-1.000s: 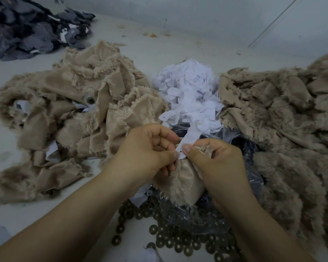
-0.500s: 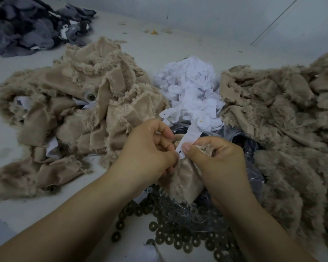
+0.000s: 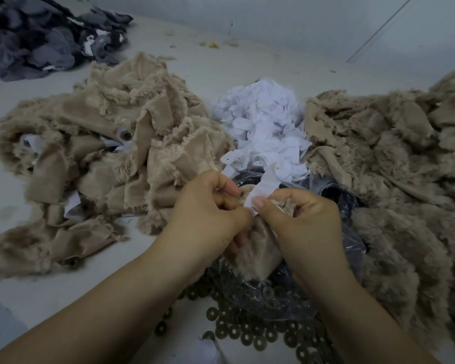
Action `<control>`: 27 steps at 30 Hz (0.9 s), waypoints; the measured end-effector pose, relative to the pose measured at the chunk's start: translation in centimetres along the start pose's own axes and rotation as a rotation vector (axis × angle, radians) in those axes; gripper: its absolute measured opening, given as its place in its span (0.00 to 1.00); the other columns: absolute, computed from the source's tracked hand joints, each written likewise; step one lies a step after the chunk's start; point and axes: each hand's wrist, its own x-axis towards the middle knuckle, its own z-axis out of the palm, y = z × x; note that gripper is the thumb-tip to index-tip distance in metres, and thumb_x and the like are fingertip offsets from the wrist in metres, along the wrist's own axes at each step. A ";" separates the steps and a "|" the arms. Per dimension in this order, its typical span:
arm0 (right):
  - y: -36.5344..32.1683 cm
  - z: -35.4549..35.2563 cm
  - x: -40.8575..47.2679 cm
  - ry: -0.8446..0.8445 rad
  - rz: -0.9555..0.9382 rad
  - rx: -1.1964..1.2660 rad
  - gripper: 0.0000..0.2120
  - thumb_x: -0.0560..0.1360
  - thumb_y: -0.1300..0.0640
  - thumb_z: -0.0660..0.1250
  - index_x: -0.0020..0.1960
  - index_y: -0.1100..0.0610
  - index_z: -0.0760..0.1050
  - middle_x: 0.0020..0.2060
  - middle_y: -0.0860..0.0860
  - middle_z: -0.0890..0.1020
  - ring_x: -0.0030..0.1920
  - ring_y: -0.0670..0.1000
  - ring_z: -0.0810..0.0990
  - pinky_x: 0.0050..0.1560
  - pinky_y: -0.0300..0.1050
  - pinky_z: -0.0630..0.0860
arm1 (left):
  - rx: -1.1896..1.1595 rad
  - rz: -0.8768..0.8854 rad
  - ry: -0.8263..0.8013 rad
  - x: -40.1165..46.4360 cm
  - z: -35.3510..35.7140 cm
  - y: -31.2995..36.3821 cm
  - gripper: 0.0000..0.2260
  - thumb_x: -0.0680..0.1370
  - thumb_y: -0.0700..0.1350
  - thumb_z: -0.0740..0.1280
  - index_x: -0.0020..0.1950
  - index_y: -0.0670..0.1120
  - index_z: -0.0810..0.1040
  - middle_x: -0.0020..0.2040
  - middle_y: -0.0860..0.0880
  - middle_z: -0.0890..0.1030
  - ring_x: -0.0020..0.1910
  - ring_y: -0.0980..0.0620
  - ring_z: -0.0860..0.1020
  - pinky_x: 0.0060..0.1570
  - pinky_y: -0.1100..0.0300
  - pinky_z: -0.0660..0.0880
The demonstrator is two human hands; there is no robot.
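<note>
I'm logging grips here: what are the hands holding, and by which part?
The right hand pinches the white strip by its lower end, against the top of the beige plush piece; the left hand grips that piece's top too.

Tan plush fabric pieces [image 3: 111, 143] (fuzzy one side, smooth the other), a pure white heap of paper tags [image 3: 263, 127], dull bronze washers [image 3: 247, 334], slate-grey fabric scraps [image 3: 37, 40].
</note>
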 end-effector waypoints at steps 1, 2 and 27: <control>0.0 0.0 0.0 0.005 -0.002 -0.010 0.10 0.69 0.60 0.78 0.33 0.49 0.83 0.32 0.53 0.85 0.34 0.61 0.83 0.35 0.58 0.81 | -0.022 -0.001 0.002 -0.1 0.1 0.0 0.11 0.73 0.34 0.73 0.49 0.40 0.73 0.29 0.43 0.80 0.23 0.45 0.77 0.23 0.57 0.73; 0.1 0.0 0.0 0.007 0.000 -0.011 0.09 0.69 0.60 0.78 0.34 0.50 0.83 0.32 0.53 0.85 0.35 0.61 0.83 0.35 0.60 0.81 | -0.043 0.002 0.006 -0.1 0.1 0.0 0.11 0.73 0.36 0.74 0.49 0.39 0.73 0.29 0.41 0.80 0.23 0.45 0.77 0.23 0.57 0.73; 0.9 0.0 0.1 -0.045 0.037 0.042 0.08 0.73 0.61 0.75 0.36 0.60 0.81 0.33 0.62 0.83 0.34 0.66 0.80 0.37 0.61 0.80 | -0.043 -0.046 0.027 0.3 0.0 -1.2 0.11 0.76 0.33 0.69 0.34 0.42 0.80 0.26 0.39 0.78 0.22 0.43 0.76 0.23 0.55 0.75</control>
